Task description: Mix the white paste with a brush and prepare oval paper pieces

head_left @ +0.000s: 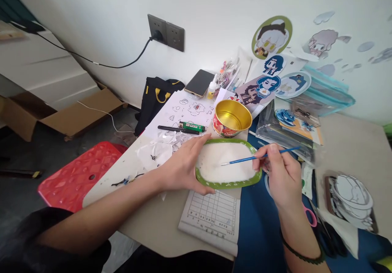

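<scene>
A thin blue paintbrush [245, 159] is pinched in the fingers of my right hand [280, 171]. Its pale tip lies over the white middle of an oval dish-like piece [211, 168] with a green rim. My left hand [186, 162] grips that oval piece by its left end, thumb at the lower edge and fingers at the upper edge. Small bare marks speckle the green rim. Just behind it stands an open round tin [234, 115], golden inside with a red printed outside. Under the oval piece lies a printed form pad [211, 220].
Paper scraps [159, 150], a black pen [177, 130] and a green box [192, 126] lie to the left. A phone [199, 82] and small bottle [212, 88] are behind. Scissors [329, 232] and cut-outs [352, 195] sit right. A red stool [82, 175] stands beside the table.
</scene>
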A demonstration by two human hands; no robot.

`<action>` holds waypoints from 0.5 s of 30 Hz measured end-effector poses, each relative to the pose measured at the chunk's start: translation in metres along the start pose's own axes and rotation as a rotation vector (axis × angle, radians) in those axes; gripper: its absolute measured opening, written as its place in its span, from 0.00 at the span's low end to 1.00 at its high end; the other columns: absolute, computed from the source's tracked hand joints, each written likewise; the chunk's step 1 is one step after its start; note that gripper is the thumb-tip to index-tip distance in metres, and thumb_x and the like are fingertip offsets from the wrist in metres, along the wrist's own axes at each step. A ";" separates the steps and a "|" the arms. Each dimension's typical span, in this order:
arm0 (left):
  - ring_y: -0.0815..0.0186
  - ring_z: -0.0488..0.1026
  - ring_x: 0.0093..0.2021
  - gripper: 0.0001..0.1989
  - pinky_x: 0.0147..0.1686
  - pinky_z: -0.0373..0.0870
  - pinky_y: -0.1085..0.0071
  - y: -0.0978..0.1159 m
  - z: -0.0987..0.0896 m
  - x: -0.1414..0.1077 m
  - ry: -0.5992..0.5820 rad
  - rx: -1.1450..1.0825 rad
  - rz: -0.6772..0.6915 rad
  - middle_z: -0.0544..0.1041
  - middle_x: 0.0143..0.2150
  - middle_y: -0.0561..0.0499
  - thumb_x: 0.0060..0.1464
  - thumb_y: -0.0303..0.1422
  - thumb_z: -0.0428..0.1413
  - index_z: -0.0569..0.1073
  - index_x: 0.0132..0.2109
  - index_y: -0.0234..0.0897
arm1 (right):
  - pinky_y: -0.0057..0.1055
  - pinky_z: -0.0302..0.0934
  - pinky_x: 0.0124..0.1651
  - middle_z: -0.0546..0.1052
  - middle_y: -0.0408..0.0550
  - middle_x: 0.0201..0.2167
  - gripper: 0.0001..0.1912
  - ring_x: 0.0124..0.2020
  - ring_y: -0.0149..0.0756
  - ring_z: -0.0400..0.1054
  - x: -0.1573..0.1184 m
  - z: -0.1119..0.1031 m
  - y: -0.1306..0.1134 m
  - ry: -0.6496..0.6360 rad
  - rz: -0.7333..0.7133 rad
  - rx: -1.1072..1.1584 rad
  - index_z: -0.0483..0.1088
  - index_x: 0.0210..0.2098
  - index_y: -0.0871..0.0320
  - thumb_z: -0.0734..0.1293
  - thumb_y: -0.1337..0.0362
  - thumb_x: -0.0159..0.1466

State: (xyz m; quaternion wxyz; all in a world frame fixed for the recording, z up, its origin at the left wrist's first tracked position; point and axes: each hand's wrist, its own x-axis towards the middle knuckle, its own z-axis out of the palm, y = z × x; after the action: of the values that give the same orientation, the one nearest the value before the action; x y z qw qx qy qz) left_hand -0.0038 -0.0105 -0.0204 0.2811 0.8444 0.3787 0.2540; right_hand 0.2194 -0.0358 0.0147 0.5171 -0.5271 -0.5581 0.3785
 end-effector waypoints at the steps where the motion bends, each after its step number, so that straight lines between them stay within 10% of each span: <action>1: 0.44 0.57 0.60 0.60 0.56 0.57 0.47 0.000 0.000 0.000 -0.001 0.000 -0.002 0.57 0.61 0.33 0.30 0.52 0.64 0.41 0.64 0.36 | 0.25 0.54 0.24 0.70 0.42 0.18 0.18 0.21 0.27 0.63 -0.001 -0.001 0.000 -0.034 0.023 0.022 0.68 0.27 0.59 0.58 0.56 0.67; 15: 0.44 0.56 0.60 0.60 0.57 0.56 0.47 0.000 0.000 0.000 -0.027 0.009 -0.039 0.56 0.62 0.35 0.30 0.52 0.64 0.41 0.65 0.38 | 0.24 0.56 0.19 0.71 0.41 0.16 0.16 0.16 0.27 0.64 -0.008 -0.009 -0.002 0.090 0.023 0.015 0.69 0.26 0.58 0.60 0.57 0.65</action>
State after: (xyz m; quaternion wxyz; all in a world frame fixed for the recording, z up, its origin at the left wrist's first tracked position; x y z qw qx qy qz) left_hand -0.0042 -0.0105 -0.0206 0.2872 0.8414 0.3925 0.2355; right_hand 0.2267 -0.0448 0.0172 0.5413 -0.5461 -0.5254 0.3643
